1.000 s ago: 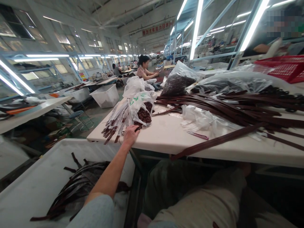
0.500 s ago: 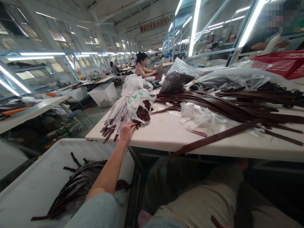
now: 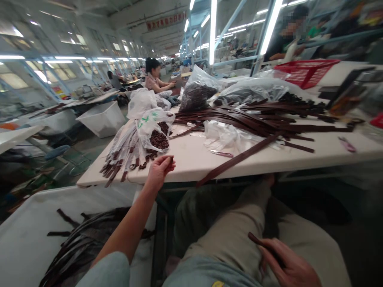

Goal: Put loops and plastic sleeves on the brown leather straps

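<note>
Table [image 3: 185,149] ahead, hands [image 3: 160,170] [image 3: 289,261] hold strip [image 3: 253,238] (right), bit [image 3: 171,159] (left).

Red basket [image 3: 311,73], blue-seated stool [image 3: 58,152] near white bin [image 3: 101,120].

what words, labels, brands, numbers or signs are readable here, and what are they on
"力才有能力": on the overhead banner; the characters at both ends are too blurred to be sure of.
Green print on the plastic bag holding small brown pieces: unreadable.
Yellow-and-red sign at left: too small to read.
</note>
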Motion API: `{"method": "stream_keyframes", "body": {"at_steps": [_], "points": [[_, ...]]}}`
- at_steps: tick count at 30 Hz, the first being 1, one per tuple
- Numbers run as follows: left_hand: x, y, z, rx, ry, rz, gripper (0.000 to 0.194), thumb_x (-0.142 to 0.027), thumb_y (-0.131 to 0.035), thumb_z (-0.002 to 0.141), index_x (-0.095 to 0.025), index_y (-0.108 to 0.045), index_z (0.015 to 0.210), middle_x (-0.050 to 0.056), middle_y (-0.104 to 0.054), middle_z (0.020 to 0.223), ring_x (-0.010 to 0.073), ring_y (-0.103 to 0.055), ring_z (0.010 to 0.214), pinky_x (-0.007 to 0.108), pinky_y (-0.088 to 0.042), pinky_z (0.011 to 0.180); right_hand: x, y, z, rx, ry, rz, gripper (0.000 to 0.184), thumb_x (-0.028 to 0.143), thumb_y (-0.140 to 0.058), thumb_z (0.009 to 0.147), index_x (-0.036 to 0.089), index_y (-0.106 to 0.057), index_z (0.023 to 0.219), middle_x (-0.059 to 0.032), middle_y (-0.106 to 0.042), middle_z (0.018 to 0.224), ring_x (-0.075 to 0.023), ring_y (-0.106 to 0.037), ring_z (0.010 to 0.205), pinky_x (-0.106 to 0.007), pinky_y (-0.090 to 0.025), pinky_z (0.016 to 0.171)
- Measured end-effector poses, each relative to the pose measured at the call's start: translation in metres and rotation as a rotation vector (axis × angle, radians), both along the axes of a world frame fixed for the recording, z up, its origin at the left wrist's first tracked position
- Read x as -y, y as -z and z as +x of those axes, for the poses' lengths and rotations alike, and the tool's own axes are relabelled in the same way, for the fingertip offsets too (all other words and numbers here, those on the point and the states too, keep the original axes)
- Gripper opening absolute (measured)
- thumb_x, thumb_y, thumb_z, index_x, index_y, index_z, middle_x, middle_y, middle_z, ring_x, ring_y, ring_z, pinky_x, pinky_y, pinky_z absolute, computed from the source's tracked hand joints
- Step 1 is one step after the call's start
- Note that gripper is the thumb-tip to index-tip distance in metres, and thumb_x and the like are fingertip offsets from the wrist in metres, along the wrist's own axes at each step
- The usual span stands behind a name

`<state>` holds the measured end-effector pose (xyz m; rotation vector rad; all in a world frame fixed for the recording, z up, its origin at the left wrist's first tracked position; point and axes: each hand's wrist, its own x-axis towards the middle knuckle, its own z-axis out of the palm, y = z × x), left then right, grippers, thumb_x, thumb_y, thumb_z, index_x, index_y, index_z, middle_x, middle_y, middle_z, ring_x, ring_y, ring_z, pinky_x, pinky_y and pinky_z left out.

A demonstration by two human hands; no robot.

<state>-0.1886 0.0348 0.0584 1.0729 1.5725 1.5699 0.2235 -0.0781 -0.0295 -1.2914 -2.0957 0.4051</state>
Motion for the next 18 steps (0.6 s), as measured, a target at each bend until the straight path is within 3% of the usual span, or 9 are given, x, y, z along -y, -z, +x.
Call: {"method": "stream_keyframes", "body": {"at_steps": [3,8,12,18], "points": [[0.029,0.001,0.071,0.443,0.263,-0.086,0.040,-0.043,-0.084,0.063,-0.013,-0.072,0.087,0.003,-0.068,0.069,0.0073,-0.059,0.053,0.017,-0.048,0.051,0.005,-0.044,-0.015,-0.004,0.017,-0.003,0.023,0.039,-0.054,0.093,0.026,-0.072,0.095,0.0011,-0.073,0.076,-0.0101,-0.069,0.068,-0.015,-0.052,0.063],[0.074,0.003,0.161,0.652,0.536,-0.270,0.032,-0.036,-0.086,0.063,-0.011,-0.072,0.079,-0.001,-0.062,0.059,0.0035,-0.048,0.045,0.014,-0.037,0.045,0.009,-0.100,-0.037,-0.046,0.025,0.126,0.020,0.027,-0.051,0.096,0.020,-0.069,0.092,-0.0003,-0.065,0.069,-0.0112,-0.062,0.064,-0.021,-0.045,0.059],[0.091,0.003,0.191,0.708,0.673,-0.339,0.027,-0.033,-0.084,0.066,-0.011,-0.072,0.078,0.000,-0.061,0.058,0.0037,-0.047,0.046,0.015,-0.036,0.046,0.011,-0.111,-0.044,-0.052,0.017,0.158,0.017,0.024,-0.053,0.095,0.018,-0.068,0.089,-0.0018,-0.066,0.073,-0.0117,-0.059,0.067,-0.023,-0.042,0.062],[0.096,0.001,0.195,0.721,0.685,-0.388,0.027,-0.031,-0.084,0.067,-0.011,-0.072,0.081,0.000,-0.061,0.059,0.0036,-0.047,0.047,0.014,-0.035,0.045,0.015,-0.100,-0.043,-0.089,0.042,0.128,0.016,0.024,-0.053,0.095,0.019,-0.067,0.090,-0.0011,-0.064,0.075,-0.0117,-0.057,0.069,-0.023,-0.039,0.064]]}}
